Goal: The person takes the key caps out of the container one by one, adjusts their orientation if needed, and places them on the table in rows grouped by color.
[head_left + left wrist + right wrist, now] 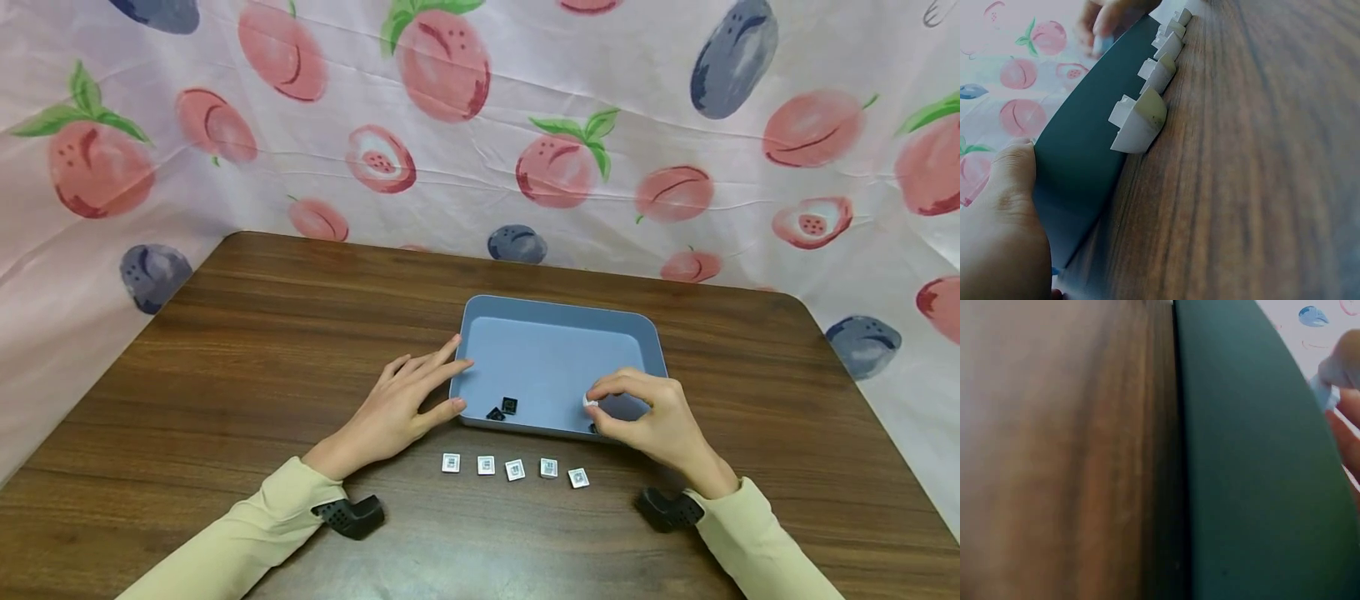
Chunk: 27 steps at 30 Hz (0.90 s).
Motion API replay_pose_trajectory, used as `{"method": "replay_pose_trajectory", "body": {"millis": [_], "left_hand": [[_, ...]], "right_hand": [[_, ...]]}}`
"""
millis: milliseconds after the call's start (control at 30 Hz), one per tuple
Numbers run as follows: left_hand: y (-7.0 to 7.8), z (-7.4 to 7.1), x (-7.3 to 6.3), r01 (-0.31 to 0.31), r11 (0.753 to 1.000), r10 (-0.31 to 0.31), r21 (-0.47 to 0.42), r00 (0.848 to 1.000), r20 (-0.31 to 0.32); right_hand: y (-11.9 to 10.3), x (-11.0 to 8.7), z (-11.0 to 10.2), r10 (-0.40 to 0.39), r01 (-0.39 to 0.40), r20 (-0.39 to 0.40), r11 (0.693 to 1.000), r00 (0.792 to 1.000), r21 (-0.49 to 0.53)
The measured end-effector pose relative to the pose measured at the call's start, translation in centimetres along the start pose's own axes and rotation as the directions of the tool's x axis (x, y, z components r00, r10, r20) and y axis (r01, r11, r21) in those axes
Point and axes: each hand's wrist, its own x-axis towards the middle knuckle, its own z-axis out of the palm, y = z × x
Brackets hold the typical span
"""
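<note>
My right hand point(652, 417) pinches a small white keycap point(590, 402) between thumb and fingers, over the right front part of a blue tray point(558, 310). In the right wrist view that white keycap point(1327, 394) shows just past the tray's wall. My left hand point(401, 404) lies with fingers spread and fairly straight, fingertips at the tray's left rim; its thumb point(1010, 187) is beside the wall in the left wrist view. Several white square keycaps stand in a row before the tray, the leftmost keycap point(451, 463) nearest my left hand.
Inside the tray's front left corner are two small black pieces, one a square black keycap point(509, 406). Another black piece point(593, 428) shows partly beside my right thumb. The brown wooden table point(225, 375) extends around the tray, and a fruit-print cloth point(450, 150) hangs behind it.
</note>
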Motion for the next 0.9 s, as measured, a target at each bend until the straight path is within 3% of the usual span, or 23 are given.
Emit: {"method": "replay_pose_trajectory", "body": {"millis": [133,233,333,533,633,733,867,900], "left_hand": [[0.0,-0.1,0.0,-0.004,1.0,0.004,-0.001,1.0,0.001],[0.0,-0.1,0.0,-0.003,1.0,0.003,0.0,1.0,0.002],[0.0,-0.3,-0.1,-0.001,1.0,0.001,0.0,1.0,0.003],[0.0,-0.3,0.0,0.002,1.0,-0.002,-0.008,1.0,-0.005],[0.0,-0.2,-0.2,-0.002,1.0,0.002,-0.011,1.0,-0.009],[0.0,0.0,-0.1,-0.005,1.0,0.004,-0.013,1.0,-0.012],[0.0,0.3,-0.1,-0.005,1.0,0.005,-0.009,1.0,-0.008],[0.0,0.3,-0.1,-0.004,1.0,0.004,-0.008,1.0,-0.005]], "right_hand": [[-0.7,-0.7,-0.2,-0.139,0.14,-0.021,0.989,0.99,0.045],[-1.5,-1.3,-0.6,-0.179,0.18,-0.02,0.979,0.984,0.095],[-1.7,-1.8,-0.8,-0.218,0.214,0.027,0.971,0.976,0.108],[-0.9,-2.5,-1.2,-0.274,0.302,0.233,0.949,0.933,-0.094],[-1.1,-2.7,-1.3,-0.276,0.327,0.29,0.933,0.917,-0.148],[-1.1,-2.9,-1.1,-0.267,0.298,0.264,0.95,0.927,-0.088],[-0.6,-3.1,-1.0,-0.229,0.222,0.091,0.971,0.969,0.084],[-0.5,-3.2,-1.0,-0.197,0.192,0.05,0.977,0.979,0.088]]}}
